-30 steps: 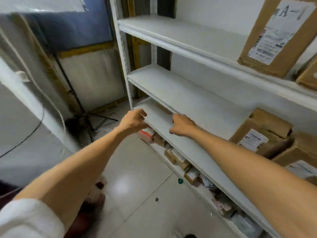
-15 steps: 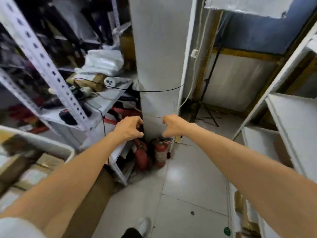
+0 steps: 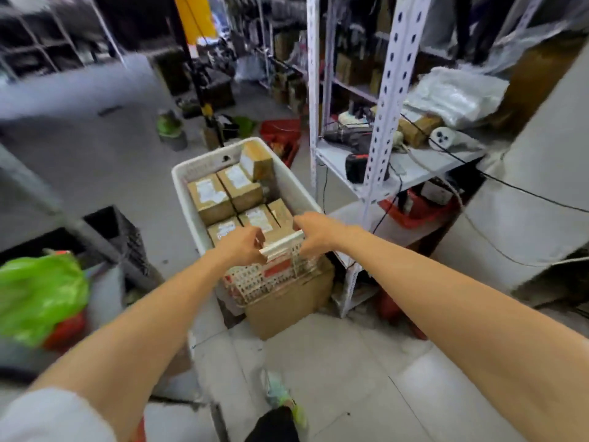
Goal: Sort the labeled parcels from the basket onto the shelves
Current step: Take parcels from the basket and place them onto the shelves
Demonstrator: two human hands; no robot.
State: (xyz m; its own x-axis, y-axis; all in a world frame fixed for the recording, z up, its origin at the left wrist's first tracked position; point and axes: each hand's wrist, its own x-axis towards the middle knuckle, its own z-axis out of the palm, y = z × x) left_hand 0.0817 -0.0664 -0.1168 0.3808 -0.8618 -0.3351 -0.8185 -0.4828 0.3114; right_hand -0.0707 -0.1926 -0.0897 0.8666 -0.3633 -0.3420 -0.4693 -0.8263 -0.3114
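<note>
Basket [image 3: 184, 199], white, perforated: set on a cardboard box [image 3: 287, 309] beside a shelf upright [image 3: 382, 122]. Long axis runs away from the person, leaning left. Contents: parcels [image 3: 210, 196], labels up. Left hand [image 3: 242, 245], right hand [image 3: 315, 232] — fingers curled at the near rim; whether they grip it cannot be told.

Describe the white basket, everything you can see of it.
The white basket is a long rectangular plastic crate with lattice walls and a red-and-white label on its near end. It sits on a brown cardboard box beside a metal rack and holds several brown labelled parcels. The left hand and right hand are at its near rim; any grip is unclear.
</note>
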